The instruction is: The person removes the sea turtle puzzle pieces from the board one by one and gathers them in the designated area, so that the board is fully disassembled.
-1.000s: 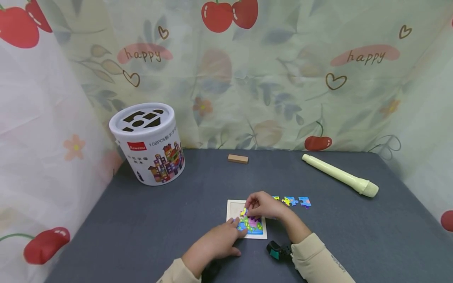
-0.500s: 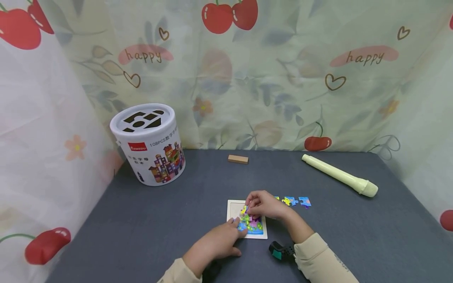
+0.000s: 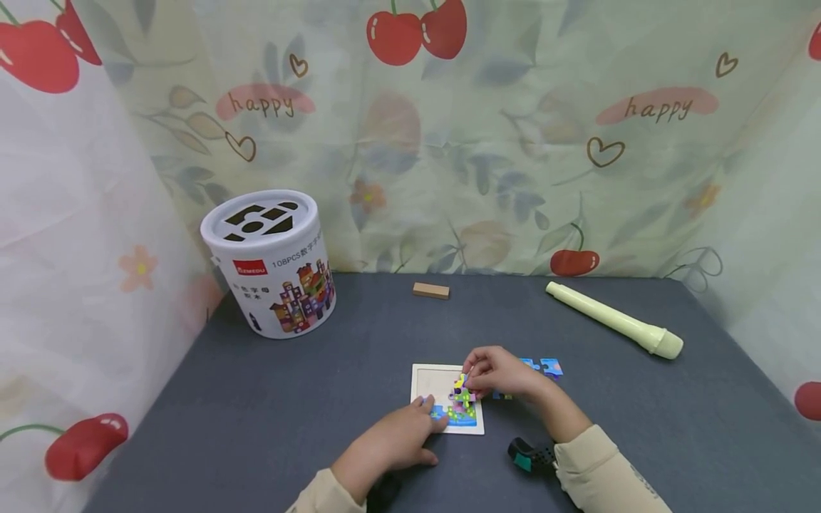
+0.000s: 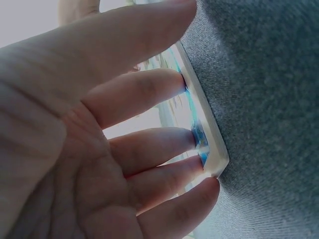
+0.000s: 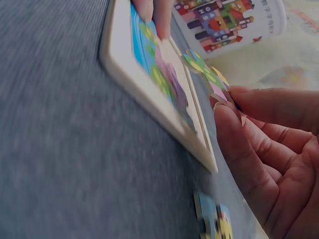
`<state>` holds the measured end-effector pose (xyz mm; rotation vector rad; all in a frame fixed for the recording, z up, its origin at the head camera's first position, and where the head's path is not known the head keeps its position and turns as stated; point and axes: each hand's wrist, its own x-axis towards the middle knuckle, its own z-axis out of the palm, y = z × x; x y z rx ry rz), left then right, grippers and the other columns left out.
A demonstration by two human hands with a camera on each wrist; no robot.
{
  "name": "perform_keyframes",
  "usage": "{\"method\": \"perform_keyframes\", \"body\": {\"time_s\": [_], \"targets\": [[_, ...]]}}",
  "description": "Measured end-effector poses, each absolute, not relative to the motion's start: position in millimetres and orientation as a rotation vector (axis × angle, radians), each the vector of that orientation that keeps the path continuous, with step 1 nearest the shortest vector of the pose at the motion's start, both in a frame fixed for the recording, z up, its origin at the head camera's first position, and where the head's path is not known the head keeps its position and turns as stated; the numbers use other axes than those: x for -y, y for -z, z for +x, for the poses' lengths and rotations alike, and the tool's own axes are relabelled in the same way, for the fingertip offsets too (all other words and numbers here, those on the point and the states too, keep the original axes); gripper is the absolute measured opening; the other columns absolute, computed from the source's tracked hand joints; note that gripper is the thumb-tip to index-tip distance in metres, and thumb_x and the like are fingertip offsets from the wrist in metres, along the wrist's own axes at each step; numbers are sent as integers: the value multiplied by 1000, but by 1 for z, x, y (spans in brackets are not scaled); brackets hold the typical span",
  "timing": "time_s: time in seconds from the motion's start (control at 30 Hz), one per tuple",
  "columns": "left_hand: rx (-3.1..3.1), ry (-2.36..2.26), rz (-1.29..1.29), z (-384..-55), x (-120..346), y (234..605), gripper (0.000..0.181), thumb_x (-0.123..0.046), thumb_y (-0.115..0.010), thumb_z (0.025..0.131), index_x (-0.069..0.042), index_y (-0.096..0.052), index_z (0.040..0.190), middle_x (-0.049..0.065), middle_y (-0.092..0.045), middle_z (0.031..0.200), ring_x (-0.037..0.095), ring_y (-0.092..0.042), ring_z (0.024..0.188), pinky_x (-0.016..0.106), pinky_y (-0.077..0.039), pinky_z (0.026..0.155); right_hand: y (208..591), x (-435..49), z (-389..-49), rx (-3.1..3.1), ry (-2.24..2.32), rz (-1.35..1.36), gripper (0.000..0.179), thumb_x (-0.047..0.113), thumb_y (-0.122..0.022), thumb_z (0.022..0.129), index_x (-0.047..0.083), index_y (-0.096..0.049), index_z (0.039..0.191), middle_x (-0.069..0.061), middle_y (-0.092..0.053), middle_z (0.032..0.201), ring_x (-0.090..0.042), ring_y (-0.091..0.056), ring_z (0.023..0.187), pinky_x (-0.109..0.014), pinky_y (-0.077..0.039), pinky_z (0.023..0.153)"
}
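A small wooden puzzle board (image 3: 426, 375) lies on the table, its near part filled with joined blue, green and pink pieces (image 5: 159, 74). My left hand (image 3: 399, 436) rests on the board's left near side, the fingers fairly straight. In the left wrist view those fingertips touch the board's pale rim (image 4: 212, 132). Over the board's right side, my right hand (image 3: 500, 374) pinches a green, yellow and pink puzzle piece (image 5: 203, 72) between thumb and index finger. The piece is tilted and raised above the board in the right wrist view.
Several loose puzzle pieces (image 3: 550, 367) lie right of the board, partly hidden by the right hand. A block bucket (image 3: 276, 285) stands back left. A wooden block (image 3: 431, 291) and a pale yellow toy microphone (image 3: 616, 320) lie farther back. A patterned cloth hangs behind.
My right hand has moved a little to the right across the board with the pinched piece. The left hand has stayed in place.
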<state>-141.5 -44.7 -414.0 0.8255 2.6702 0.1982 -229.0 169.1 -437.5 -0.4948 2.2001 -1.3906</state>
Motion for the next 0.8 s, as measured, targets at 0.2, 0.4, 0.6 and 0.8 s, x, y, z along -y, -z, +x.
{"method": "perform_keyframes", "body": {"time_s": [0.2,0.4,0.6,0.8], "targets": [[-2675,-197,824,-141,44,415,57,-33,-74,78,-24,-55,131,18,-43,143,33,-42,132,38,-41,103,436,-183,-227,-2224,1380,-481,20,6,-64,86,-6,-55,99,-4,-65,74,-10,-61,63,-29,-55,62],[-2667,-195,803,-141,43,414,57,-34,-73,78,-25,-55,131,17,-42,143,32,-41,132,39,-41,104,432,-195,-224,-2201,1414,-451,22,6,-64,86,-8,-55,100,-4,-65,76,-11,-61,63,-29,-55,63],[-2678,-197,814,-141,44,414,57,-34,-73,78,-24,-55,131,17,-43,143,33,-41,132,39,-41,104,430,-206,-223,-2208,1428,-430,26,9,-65,86,-8,-54,101,-7,-67,79,-11,-60,64,-28,-55,62],[-2681,-202,816,-140,44,414,57,-34,-73,78,-24,-55,131,17,-43,143,32,-41,132,39,-41,104,431,-216,-222,-2208,1444,-439,26,7,-65,86,-10,-52,101,-5,-66,77,-10,-60,64,-27,-54,61]]}}
